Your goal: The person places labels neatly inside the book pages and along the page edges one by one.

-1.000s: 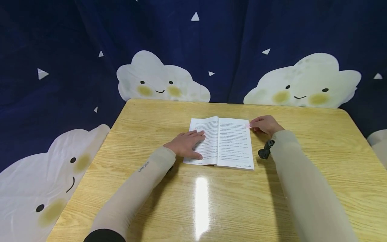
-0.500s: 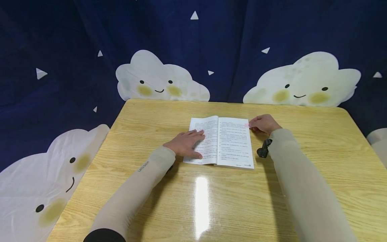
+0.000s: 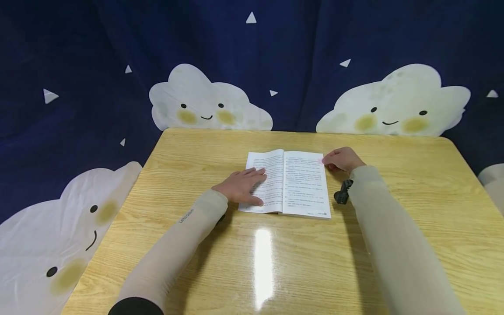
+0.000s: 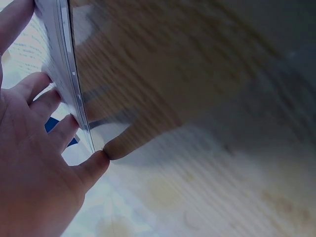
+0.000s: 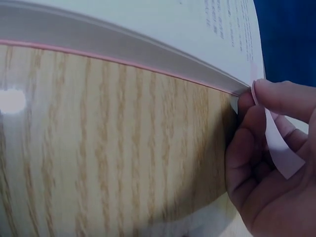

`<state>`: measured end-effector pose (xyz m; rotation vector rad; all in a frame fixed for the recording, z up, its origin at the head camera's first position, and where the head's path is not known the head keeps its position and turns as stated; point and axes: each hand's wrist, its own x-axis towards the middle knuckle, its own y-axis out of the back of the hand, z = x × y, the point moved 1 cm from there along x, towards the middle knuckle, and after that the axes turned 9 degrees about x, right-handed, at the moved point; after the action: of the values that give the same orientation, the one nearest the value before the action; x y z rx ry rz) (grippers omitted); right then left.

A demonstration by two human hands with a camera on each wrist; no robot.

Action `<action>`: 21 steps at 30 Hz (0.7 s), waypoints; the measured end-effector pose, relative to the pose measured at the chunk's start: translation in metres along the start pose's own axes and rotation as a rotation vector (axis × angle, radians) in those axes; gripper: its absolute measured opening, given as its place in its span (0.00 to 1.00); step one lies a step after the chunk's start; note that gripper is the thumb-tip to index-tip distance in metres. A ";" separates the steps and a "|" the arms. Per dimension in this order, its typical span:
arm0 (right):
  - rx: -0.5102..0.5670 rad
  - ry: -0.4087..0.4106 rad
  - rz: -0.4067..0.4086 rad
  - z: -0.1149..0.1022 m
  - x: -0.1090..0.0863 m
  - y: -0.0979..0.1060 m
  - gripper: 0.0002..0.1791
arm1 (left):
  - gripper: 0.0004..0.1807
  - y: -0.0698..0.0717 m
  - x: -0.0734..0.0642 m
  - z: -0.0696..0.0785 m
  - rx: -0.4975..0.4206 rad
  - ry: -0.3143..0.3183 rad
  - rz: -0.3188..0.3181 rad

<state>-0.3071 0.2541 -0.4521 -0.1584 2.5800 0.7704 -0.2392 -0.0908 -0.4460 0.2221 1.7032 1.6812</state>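
An open book (image 3: 305, 186) with printed pages lies on the wooden table. My left hand (image 3: 242, 188) rests on its left page with the fingers spread; in the left wrist view the fingers lie along the page's edge (image 4: 74, 74). At the right page's outer edge, near the top corner, is my right hand (image 3: 343, 159). Its thumb and index finger pinch a pale pink sticky note (image 5: 282, 148). One end of the strip lies on the page edge, while the other curls loose into the palm. The other right fingers are bent under it.
The yellow wooden table (image 3: 189, 157) reaches to a dark blue curtain (image 3: 291, 52) with white clouds. A bright light reflection (image 3: 263, 262) shows in front of the book. A black wrist device (image 3: 343, 192) sits on the right wrist.
My right hand has shifted slightly left against the page edge, and the pink note no longer sticks out as far between page and fingertips. My left hand stays on the left page.
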 end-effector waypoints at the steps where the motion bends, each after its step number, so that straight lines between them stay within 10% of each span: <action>1: 0.002 -0.001 0.001 -0.001 0.000 0.000 0.20 | 0.50 0.000 0.000 0.000 -0.001 0.001 0.000; 21: -0.164 -0.025 0.038 -0.010 -0.006 0.001 0.19 | 0.50 -0.001 0.002 0.001 -0.005 -0.008 0.009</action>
<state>-0.3055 0.2492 -0.4415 -0.1490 2.5017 0.9923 -0.2404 -0.0891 -0.4474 0.2343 1.6940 1.6887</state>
